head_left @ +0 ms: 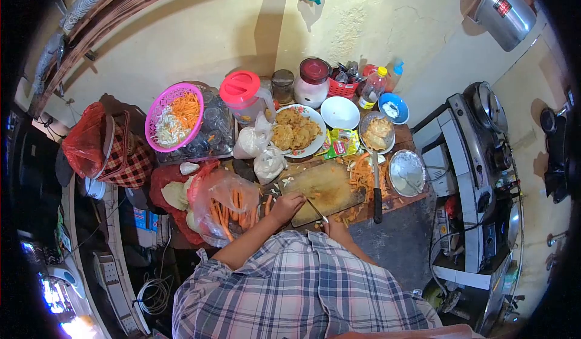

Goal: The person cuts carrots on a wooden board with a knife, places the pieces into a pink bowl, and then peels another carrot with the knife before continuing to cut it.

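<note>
A worn wooden cutting board lies before me, with a few orange shreds on it. Over its left edge is my left hand, fingers drawn together; anything small in them is hidden. At the board's near edge my right hand is closed on a thin knife, whose blade points up and left toward my left hand. Left of my left hand, a clear plastic bag holds several carrots. Orange carrot shreds are heaped at the board's right side, where a large black-handled knife lies.
Behind the board stand a plate of fritters, a white bowl, white-filled bags and a red-lidded pitcher. A pink basket holds shredded vegetables. A metal bowl sits right, near the stove.
</note>
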`<state>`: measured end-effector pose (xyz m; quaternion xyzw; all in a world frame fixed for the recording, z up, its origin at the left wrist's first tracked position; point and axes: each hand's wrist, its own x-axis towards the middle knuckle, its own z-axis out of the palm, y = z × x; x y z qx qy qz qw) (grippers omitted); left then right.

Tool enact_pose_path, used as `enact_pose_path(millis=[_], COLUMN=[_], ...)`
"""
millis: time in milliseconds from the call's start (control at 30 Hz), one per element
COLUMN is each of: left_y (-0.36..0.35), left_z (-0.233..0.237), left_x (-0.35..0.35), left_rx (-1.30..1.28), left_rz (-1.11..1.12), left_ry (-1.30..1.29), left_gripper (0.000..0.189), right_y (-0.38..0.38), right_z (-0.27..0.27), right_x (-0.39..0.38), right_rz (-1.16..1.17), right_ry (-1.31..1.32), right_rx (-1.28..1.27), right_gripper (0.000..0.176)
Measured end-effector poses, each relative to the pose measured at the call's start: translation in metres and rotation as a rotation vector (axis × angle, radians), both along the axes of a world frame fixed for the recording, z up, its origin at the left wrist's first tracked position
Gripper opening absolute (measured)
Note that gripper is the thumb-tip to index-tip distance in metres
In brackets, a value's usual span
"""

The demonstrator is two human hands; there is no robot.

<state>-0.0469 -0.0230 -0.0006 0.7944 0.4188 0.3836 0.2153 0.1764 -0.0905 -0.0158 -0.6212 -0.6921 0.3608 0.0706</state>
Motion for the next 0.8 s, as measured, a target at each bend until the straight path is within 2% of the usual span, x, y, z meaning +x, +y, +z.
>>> enact_pose_path(millis=[333,633,800], left_y=[0.000,-0.001,0.000], left_z=[-0.006,-0.005,-0.005], left_x=[-0.001,0.001,0.001], left_rx=[0.012,0.043,0.055], left_rz=[-0.017,-0.016,-0.010], left_ry=[0.022,0.037,0.030], left_gripper=[0.010,0.009,0.009], right_y=[0.005,0.005,0.005], right_z=[0.054,0.031,0.038], right_x=[-0.016,-0.015,-0.018], right_rz=[-0.081,-0.048,-0.031], right_ry=[0.028,-0.007,-0.005], right_rx=[-0.018,0.042,0.066], right_gripper=[0.030,0.027,0.026])
